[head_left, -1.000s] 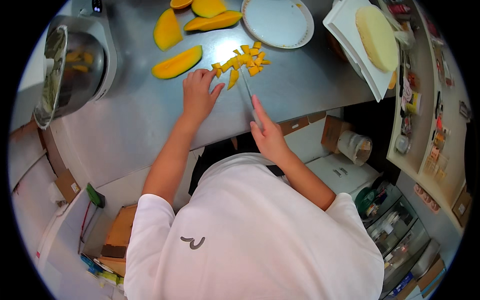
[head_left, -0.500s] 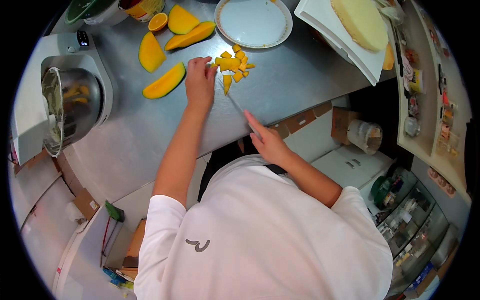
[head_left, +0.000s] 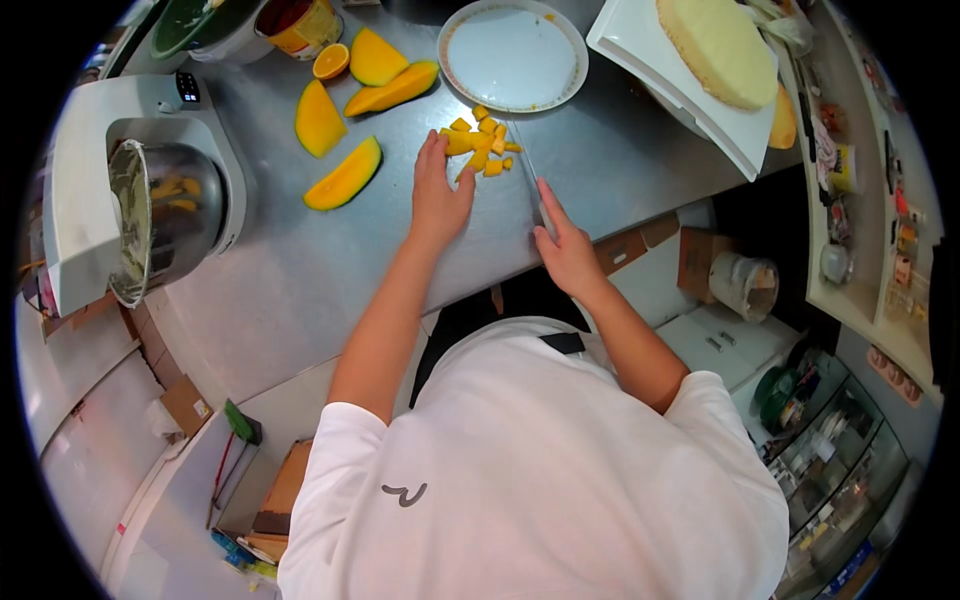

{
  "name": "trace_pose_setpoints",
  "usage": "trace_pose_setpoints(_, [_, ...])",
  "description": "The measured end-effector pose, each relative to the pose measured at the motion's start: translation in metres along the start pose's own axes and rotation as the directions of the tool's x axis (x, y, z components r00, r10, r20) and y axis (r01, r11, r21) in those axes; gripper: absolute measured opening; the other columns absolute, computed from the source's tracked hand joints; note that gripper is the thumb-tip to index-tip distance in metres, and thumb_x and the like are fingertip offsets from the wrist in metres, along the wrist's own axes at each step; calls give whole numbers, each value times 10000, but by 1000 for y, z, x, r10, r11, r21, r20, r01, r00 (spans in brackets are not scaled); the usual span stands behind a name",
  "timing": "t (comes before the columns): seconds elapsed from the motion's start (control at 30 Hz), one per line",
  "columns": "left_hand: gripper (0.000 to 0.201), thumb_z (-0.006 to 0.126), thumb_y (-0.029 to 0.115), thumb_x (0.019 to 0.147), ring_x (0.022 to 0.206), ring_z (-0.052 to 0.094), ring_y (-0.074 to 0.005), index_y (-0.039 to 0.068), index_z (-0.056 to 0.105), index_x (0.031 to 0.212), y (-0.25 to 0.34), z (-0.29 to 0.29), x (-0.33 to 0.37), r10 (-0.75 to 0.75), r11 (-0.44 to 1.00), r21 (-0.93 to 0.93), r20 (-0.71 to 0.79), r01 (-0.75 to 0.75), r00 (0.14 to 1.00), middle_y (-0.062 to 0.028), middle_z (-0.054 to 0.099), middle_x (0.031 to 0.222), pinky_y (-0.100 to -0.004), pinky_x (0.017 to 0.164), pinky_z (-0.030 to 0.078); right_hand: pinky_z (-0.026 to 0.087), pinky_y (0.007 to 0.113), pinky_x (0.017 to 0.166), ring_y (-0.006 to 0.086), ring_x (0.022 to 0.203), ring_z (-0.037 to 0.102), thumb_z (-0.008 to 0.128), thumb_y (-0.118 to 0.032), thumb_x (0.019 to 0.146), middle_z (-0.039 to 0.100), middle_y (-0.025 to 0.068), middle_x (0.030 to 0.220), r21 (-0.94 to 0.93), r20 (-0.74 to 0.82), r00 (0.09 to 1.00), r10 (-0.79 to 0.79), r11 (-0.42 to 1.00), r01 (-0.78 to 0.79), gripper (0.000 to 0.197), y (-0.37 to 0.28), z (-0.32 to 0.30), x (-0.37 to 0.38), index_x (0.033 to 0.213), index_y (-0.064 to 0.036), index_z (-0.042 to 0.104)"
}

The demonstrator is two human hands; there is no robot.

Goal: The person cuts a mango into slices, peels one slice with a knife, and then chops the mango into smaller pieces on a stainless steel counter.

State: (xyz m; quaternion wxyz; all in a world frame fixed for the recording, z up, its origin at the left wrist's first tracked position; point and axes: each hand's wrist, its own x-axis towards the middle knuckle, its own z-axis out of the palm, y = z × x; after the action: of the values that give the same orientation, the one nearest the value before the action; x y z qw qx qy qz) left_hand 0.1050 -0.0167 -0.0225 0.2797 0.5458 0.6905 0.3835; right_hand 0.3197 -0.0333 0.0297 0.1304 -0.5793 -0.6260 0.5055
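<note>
Diced yellow-orange mango pieces point(head_left: 484, 145) lie in a loose heap on the metal table. At the heap's left edge is my left hand point(head_left: 440, 198), thumb and fingers apart, its fingertips against the fruit. My right hand point(head_left: 570, 250) grips a knife point(head_left: 526, 165), its thin blade pointing away from me along the heap's right side. Several large mango wedges with green skin point(head_left: 345, 175) lie to the left. Beyond them sits a halved orange point(head_left: 331, 62). Behind the heap stands a white plate with a patterned rim point(head_left: 583, 62).
A white stand mixer point(head_left: 85, 200) with a metal bowl point(head_left: 185, 225) occupies the left side. A yellow tin point(head_left: 308, 27) and a green basin point(head_left: 180, 28) stand at the far left. At the far right, a pale round cake point(head_left: 715, 50) rests on a white board point(head_left: 640, 50).
My left hand has shifted right and loosened its fingers beside the fruit. The knife has swung from the heap's near side to its right side, and the diced pieces are bunched closer.
</note>
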Motion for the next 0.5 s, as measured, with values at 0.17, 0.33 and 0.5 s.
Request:
trace_pose_setpoints(0.17, [576,660,136,856,1327,407,-394,-37,448,1363,-2,12,14,95,989,119,-38,-90,995,-233,397,1472,-452,1122,331,497,389,890,394,1018,659,524,-95,939,634,284,1170,-51,-12,994,-113,992,112,678,13,-11,-4,1544,-280,283])
trace_pose_setpoints(0.33, [497,677,194,845,1227,484,-368,-21,540,1272,2,21,39,226,962,170,-73,-211,971,-199,541,1320,-438,1055,380,474,374,953,406,1113,620,518,-77,930,603,277,1250,-110,16,993,-116,987,117,684,29,-9,1,1542,-279,291])
trace_pose_setpoints(0.5, [409,670,204,843,1175,540,-346,0,607,1191,9,18,54,197,966,165,25,-199,980,-162,616,1235,-431,1011,421,400,320,1046,303,1330,493,514,-50,925,475,222,1461,3,122,991,-50,999,50,683,7,-4,22,1550,-211,290])
